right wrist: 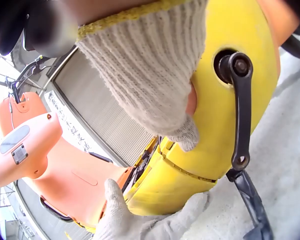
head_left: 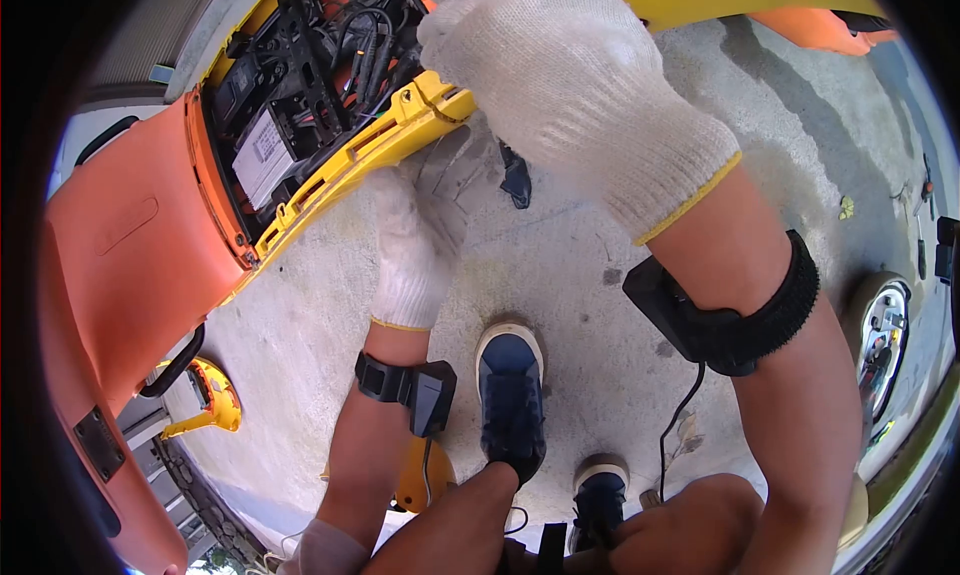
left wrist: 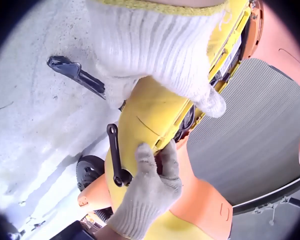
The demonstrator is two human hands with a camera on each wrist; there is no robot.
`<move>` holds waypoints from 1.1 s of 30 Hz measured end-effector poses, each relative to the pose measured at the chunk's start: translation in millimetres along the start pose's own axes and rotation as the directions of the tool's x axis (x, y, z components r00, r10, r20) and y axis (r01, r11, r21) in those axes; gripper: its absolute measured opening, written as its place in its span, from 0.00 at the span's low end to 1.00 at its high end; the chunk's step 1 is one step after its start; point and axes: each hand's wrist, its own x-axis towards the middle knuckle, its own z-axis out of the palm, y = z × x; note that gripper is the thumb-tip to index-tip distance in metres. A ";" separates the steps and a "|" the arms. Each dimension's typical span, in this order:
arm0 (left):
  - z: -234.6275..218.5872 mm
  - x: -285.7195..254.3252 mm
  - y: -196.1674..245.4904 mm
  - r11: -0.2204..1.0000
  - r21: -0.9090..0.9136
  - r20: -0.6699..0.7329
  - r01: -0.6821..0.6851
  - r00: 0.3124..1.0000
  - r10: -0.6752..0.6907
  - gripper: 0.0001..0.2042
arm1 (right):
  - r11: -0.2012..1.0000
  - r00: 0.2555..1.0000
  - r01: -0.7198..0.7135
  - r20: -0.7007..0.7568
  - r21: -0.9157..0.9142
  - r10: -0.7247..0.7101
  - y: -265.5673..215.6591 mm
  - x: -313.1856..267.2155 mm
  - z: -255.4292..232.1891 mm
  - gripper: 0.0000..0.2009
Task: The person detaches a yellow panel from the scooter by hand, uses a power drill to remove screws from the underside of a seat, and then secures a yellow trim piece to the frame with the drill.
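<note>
A scooter-like vehicle with an orange body (head_left: 140, 215) and a yellow side panel (head_left: 360, 165) stands in front of me. Its top is uncovered, showing black wiring (head_left: 365, 55) and a silver box (head_left: 265, 155). My left hand (head_left: 415, 245), in a white knit glove, holds the panel from below, thumb by its upper edge and fingers spread along the outside. Further along, my gloved right hand (head_left: 570, 85) grips the panel's edge near a seam; one finger lies on the outer face, as the left wrist view shows. A black crank arm (right wrist: 242, 110) hangs beside it.
A black kickstand (left wrist: 77, 75) juts out below the panel. On the concrete floor lie a yellow part (head_left: 215, 400) at left and a round tray (head_left: 885, 325) with small items at right. Tools (head_left: 925, 215) lie beyond it. A ribbed shutter (right wrist: 102, 110) stands behind the vehicle.
</note>
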 end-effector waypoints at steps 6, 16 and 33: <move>6.2 13.6 29.3 0.930 -0.324 -0.141 -0.176 0.981 0.136 0.50 | 0.999 0.998 0.051 -0.046 -0.008 -0.052 0.0 3.0 5.1 0.06; 27.4 19.2 33.9 0.857 -0.500 -0.271 -0.123 0.963 -0.020 0.36 | 0.991 0.989 0.131 0.072 -0.009 -0.130 2.9 12.8 -12.6 0.06; 70.6 18.7 45.4 0.713 -0.695 -0.189 0.092 0.934 -0.304 0.34 | 1.000 0.995 -0.002 0.096 -0.030 0.005 -3.8 24.8 7.9 0.12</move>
